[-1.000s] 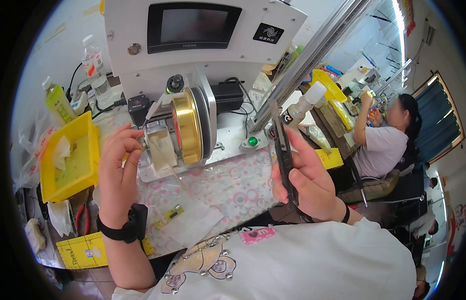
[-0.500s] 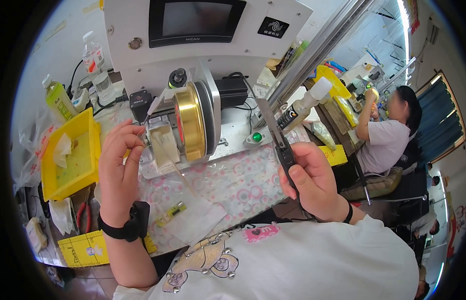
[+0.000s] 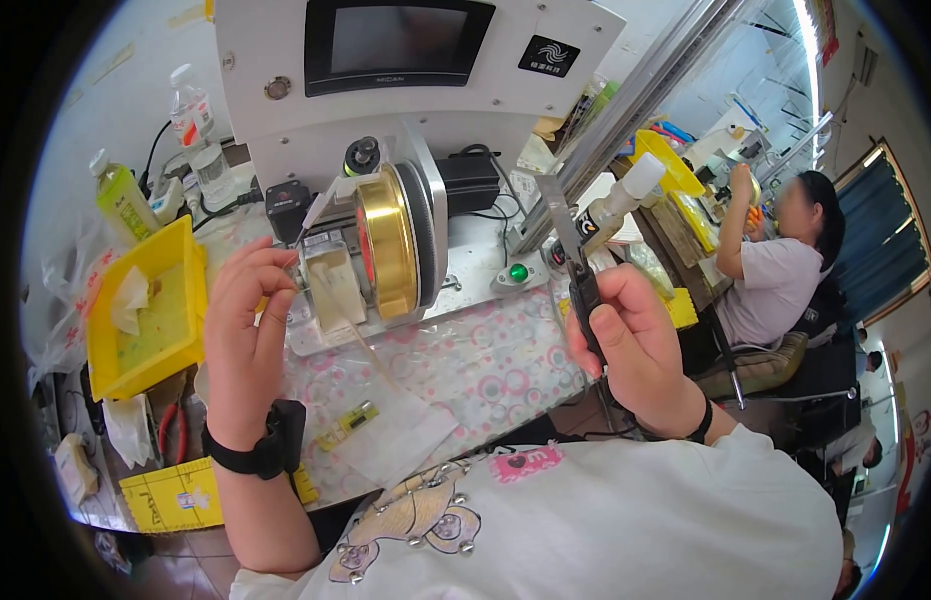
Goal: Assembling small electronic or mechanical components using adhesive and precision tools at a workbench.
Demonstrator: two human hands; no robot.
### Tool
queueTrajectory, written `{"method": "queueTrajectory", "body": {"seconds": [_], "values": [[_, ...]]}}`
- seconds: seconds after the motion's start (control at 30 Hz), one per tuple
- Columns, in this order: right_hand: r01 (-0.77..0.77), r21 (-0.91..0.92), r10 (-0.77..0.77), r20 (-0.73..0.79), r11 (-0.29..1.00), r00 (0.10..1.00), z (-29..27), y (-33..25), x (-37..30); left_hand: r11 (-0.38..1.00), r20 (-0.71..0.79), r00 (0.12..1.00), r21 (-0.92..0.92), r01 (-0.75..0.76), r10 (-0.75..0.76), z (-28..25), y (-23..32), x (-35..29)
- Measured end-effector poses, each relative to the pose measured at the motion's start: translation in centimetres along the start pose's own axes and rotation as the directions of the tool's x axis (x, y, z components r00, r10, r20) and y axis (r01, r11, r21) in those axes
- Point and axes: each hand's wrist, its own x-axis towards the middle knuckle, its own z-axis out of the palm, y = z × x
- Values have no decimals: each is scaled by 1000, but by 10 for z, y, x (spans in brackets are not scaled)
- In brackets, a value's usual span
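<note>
My left hand [image 3: 247,315] is at the left side of a benchtop machine [image 3: 315,130], thumb and fingertips pinched together next to a clear block [image 3: 332,285]. Whatever the fingertips hold is too small to make out. Just right of that block stands a broad gold-coloured wheel [image 3: 393,240] with a red inner face. My right hand [image 3: 635,335] grips a black-handled tool [image 3: 583,298] with a long flat metal end pointing up; its exact kind does not show. That tool is held upright in the air, right of the machine's green button [image 3: 518,272].
A yellow tray [image 3: 145,345] with a crumpled tissue stands at the left, near red-handled pliers [image 3: 169,430] and bottles [image 3: 123,200]. White paper [image 3: 400,450] and a small yellow-green item [image 3: 349,425] lie on the patterned cloth. A co-worker [image 3: 785,270] sits at the right.
The tool in my right hand has moved slightly right. My left hand remains at the block with its fingers pinched. The co-worker's raised hand has shifted a little.
</note>
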Motion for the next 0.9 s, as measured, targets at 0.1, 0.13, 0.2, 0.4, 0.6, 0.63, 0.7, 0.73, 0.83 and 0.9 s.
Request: {"method": "queueTrajectory", "body": {"seconds": [0.1, 0.13, 0.2, 0.4, 0.6, 0.63, 0.7, 0.73, 0.83, 0.9], "values": [[-27, -7, 27, -1, 1000, 1000, -3, 3, 7, 999, 59, 997, 8, 45, -46, -1, 1, 2], [-25, -11, 25, -3, 1000, 1000, -2, 2, 7, 999, 58, 997, 5, 42, -42, -1, 1, 2], [-24, -5, 24, -22, 1000, 999, 0, 1, 6, 999, 59, 998, 16, 28, -29, -1, 0, 1], [41, -29, -43, -90, 999, 995, 3, -1, 12, 1000, 7, 1000, 27, -9, 9, -2, 1, 2], [358, -216, -355, 54, 908, 933, -22, -15, 9, 996, -3, 998, 58, -66, 66, -3, -4, 2], [313, -1, -313, -17, 950, 950, -12, -26, 9, 996, -16, 999, 71, -48, 50, -1, -6, 4], [291, 404, -250, -154, 867, 956, 2, -36, 8, 993, -30, 994, 59, -103, 105, 1, -7, 3], [327, 555, -230, -239, 764, 943, 8, -39, 8, 994, -43, 996, 76, -79, 83, -1, -7, 1], [-34, 728, -317, 339, 684, 886, -41, -39, 27, 996, -9, 998, 56, -64, 64, -4, -7, -2], [-92, 796, -279, 315, 599, 907, -42, -39, 28, 996, -13, 998, 63, -65, 66, -4, -5, 0]]}}
